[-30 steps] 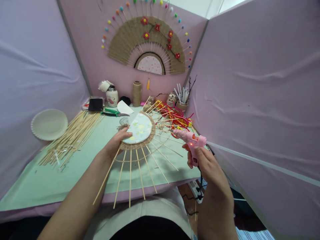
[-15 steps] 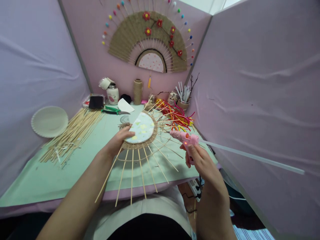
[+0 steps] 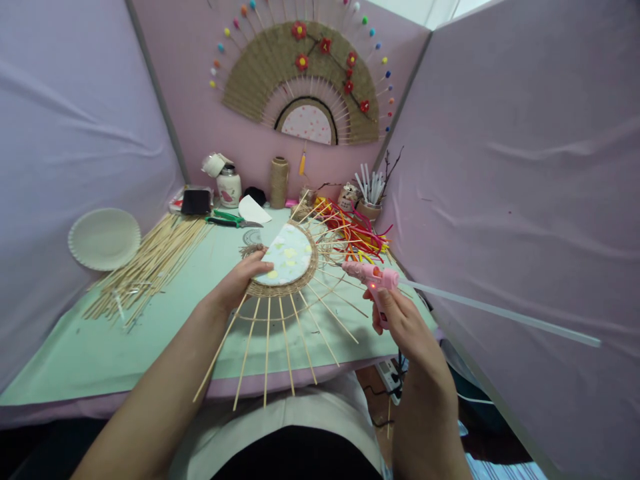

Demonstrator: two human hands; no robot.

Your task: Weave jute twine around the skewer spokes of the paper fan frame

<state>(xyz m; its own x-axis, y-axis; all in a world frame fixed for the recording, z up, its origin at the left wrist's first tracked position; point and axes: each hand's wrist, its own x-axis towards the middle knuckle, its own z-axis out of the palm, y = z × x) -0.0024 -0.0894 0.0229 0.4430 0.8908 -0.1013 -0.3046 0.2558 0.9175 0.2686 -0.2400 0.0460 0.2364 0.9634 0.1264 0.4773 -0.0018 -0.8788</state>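
My left hand (image 3: 239,282) grips the near left edge of a half-made fan (image 3: 287,261): a pale flowered half-disc ringed with woven twine, with thin bamboo sticks (image 3: 267,350) radiating toward me past the table edge. My right hand (image 3: 400,320) is closed round the handle of a pink hot glue gun (image 3: 373,275). Its nozzle points left toward the fan's right side, a little apart from it. A long clear glue stick (image 3: 500,312) juts out of the gun's back to the right.
A green mat (image 3: 125,347) covers the table. Loose bamboo sticks (image 3: 150,263) and a white paper plate (image 3: 104,238) lie at left. Scissors (image 3: 230,220), a twine spool (image 3: 279,181), jars and coloured pipe cleaners (image 3: 357,237) crowd the back. A finished fan (image 3: 305,83) hangs on the wall. A power strip (image 3: 393,377) lies below.
My right hand has carried the glue gun a little left toward the fan, and the glue stick behind it has come into view. My left hand keeps its hold.
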